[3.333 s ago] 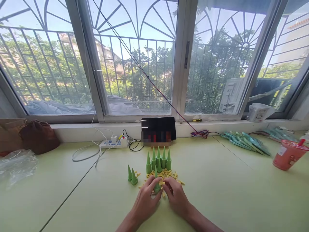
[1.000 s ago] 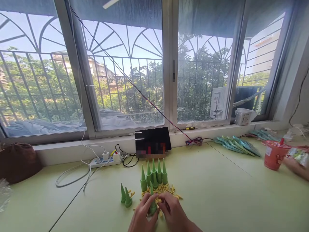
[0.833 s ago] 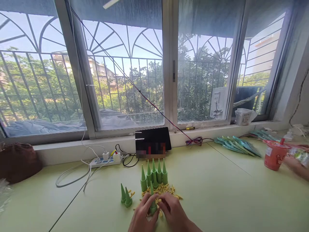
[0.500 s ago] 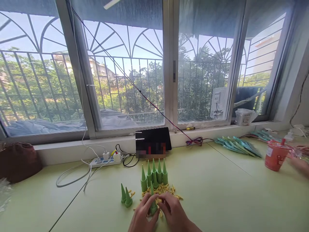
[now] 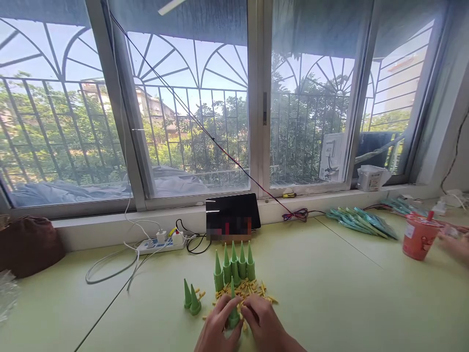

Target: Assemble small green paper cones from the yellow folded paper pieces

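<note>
Near the table's front edge, my left hand [image 5: 219,326] is closed around the base of a green cone-shaped piece [image 5: 233,288] whose pointed tip stands up. My right hand [image 5: 262,320] is at the cone's right side, thumb and fingertips pinched together; what they hold, if anything, is too small to make out. Small yellow pegs [image 5: 252,288] lie scattered around and behind both hands. Just past them stands a cluster of several green cones [image 5: 234,266] on round bases. Two more green cones [image 5: 192,300] stand to the left, with a few yellow pegs beside them.
A dark-screened tablet [image 5: 232,215] leans at the sill behind the cones. Left of it lies a power strip [image 5: 161,243] with cables. To the right are teal plastic packets [image 5: 361,221], a red drink cup [image 5: 419,237] and another person's hand [image 5: 454,247]. A brown bag [image 5: 31,244] sits far left.
The cone in my left hand has shifted very slightly right and become a bit more upright. The other person's hand at the right edge has moved a little.
</note>
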`<action>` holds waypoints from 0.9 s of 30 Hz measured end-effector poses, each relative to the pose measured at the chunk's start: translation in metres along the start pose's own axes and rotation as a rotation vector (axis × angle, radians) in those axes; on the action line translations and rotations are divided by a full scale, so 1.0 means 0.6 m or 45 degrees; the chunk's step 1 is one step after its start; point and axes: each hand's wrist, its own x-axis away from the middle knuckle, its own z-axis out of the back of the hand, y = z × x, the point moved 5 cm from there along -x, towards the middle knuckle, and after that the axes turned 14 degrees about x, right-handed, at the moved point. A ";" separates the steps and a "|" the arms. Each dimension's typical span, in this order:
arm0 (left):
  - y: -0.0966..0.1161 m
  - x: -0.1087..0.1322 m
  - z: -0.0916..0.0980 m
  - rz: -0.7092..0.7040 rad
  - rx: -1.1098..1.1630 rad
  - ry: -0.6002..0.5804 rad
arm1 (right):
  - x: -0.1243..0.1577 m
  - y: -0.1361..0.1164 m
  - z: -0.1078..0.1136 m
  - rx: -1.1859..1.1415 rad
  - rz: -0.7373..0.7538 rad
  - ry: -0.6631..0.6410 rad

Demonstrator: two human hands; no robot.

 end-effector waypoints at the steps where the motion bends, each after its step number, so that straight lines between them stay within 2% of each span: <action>1: 0.000 0.000 -0.001 0.002 0.005 0.001 | 0.000 -0.001 0.000 0.004 0.006 -0.003; 12: 0.005 -0.003 -0.002 0.055 0.029 -0.039 | 0.002 -0.005 0.003 -0.047 0.068 0.029; 27: 0.008 -0.003 -0.001 0.057 0.002 -0.038 | 0.005 0.006 -0.005 -0.064 -0.030 -0.030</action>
